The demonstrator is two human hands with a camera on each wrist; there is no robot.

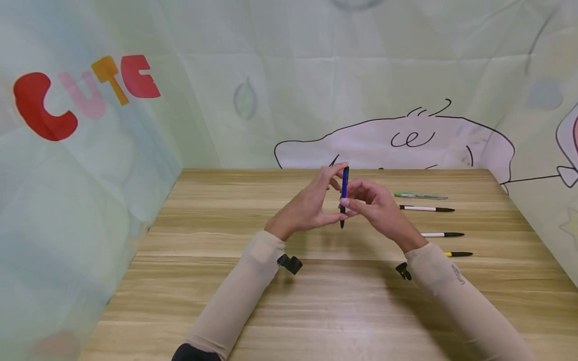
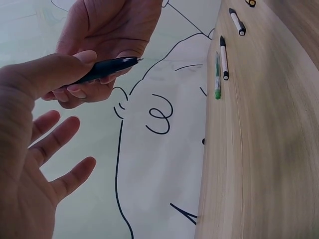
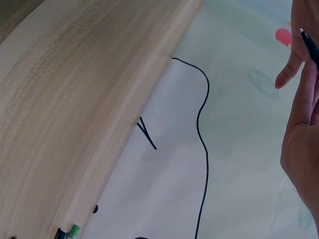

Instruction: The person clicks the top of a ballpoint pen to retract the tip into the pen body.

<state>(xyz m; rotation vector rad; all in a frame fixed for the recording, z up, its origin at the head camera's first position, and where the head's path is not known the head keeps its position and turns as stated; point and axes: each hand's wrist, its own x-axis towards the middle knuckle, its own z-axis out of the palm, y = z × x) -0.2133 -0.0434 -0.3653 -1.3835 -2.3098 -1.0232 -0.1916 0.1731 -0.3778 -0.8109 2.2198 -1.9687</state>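
A blue and black pen (image 1: 345, 186) stands nearly upright above the table, its black end downward. My right hand (image 1: 377, 208) pinches its barrel between thumb and fingers. The left hand (image 1: 311, 198) is spread in a C shape beside the pen, one fingertip by the top and the thumb near the lower part. In the left wrist view, the left thumb (image 2: 87, 56) lies against the dark pen (image 2: 107, 68), whose metal tip is out. The other left fingers (image 2: 70, 129) extend apart from it. Only the pen's tip end (image 3: 309, 47) shows in the right wrist view.
Right of my hands on the wooden table (image 1: 203, 301) lie a green pen (image 1: 420, 196), a white and black pen (image 1: 426, 208), another white and black pen (image 1: 442, 234) and a yellow and black pen (image 1: 458, 254). A printed cloth (image 1: 203, 100) hangs behind and beside the table.
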